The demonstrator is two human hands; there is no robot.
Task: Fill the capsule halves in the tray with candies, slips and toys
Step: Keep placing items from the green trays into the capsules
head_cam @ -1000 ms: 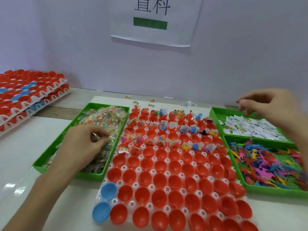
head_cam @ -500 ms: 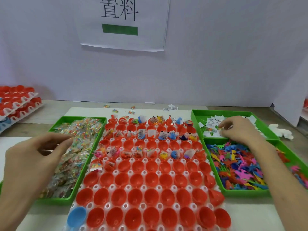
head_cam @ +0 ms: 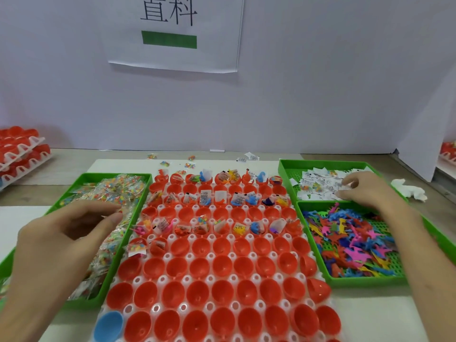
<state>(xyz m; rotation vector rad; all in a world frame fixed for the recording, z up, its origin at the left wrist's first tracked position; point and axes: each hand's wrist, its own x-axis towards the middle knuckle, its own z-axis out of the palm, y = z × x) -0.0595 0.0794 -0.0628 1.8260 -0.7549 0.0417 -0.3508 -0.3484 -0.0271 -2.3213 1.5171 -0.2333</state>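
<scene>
The left hand [head_cam: 66, 243] has been lifted above the candy bin [head_cam: 108, 175], fingers curled, contents unclear; the right hand [head_cam: 365, 191] has been moved onto the paper slips [head_cam: 318, 186], pinching them. The capsule tray [head_cam: 168, 255] lies between, mostly unfilled.

Glossy plastic capsule halves [head_cam: 199, 267]; paper slips [head_cam: 318, 186]; cellophane-wrapped candies [head_cam: 116, 191].

Capsule tray [head_cam: 168, 255] lies between candy bin [head_cam: 98, 174] left, slip bin [head_cam: 320, 164] and toy bin [head_cam: 365, 281] right.
</scene>
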